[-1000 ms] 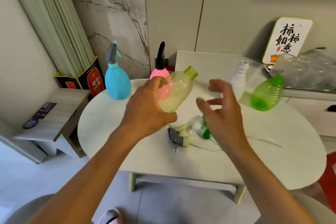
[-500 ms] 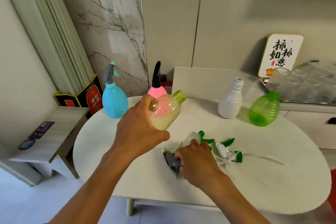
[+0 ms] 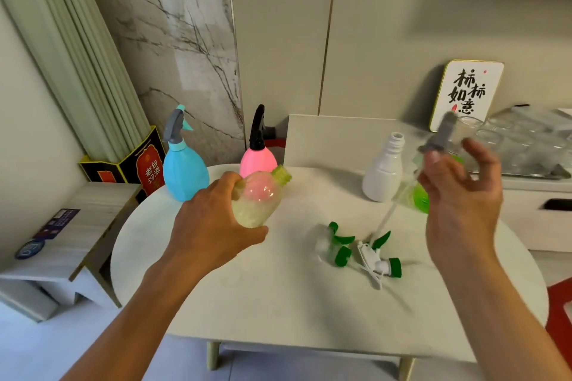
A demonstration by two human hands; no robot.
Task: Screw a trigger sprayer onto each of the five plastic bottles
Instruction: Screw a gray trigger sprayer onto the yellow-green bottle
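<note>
My left hand (image 3: 213,226) grips a clear yellowish bottle (image 3: 260,198), tilted with its open neck toward the upper right. My right hand (image 3: 458,192) holds a grey trigger sprayer (image 3: 441,136) up in the air, its dip tube (image 3: 387,216) hanging down to the left, blurred. At the back of the table a blue bottle (image 3: 184,175) and a pink bottle (image 3: 258,159) each carry a sprayer. A white bottle (image 3: 383,173) stands open-necked. A green bottle (image 3: 421,198) is mostly hidden behind my right hand. Two green-and-white sprayers (image 3: 362,249) lie on the table.
The white oval table (image 3: 278,303) has a raised white board (image 3: 334,136) at its back. A sign with characters (image 3: 465,94) and a tray of glass jars (image 3: 526,145) sit on a counter at right. A low wooden shelf (image 3: 62,235) and a dark box (image 3: 136,161) stand at left.
My right hand picked the grey sprayer off the table and lifted it up and to the right. My left hand kept the yellowish bottle tilted in about the same place.
</note>
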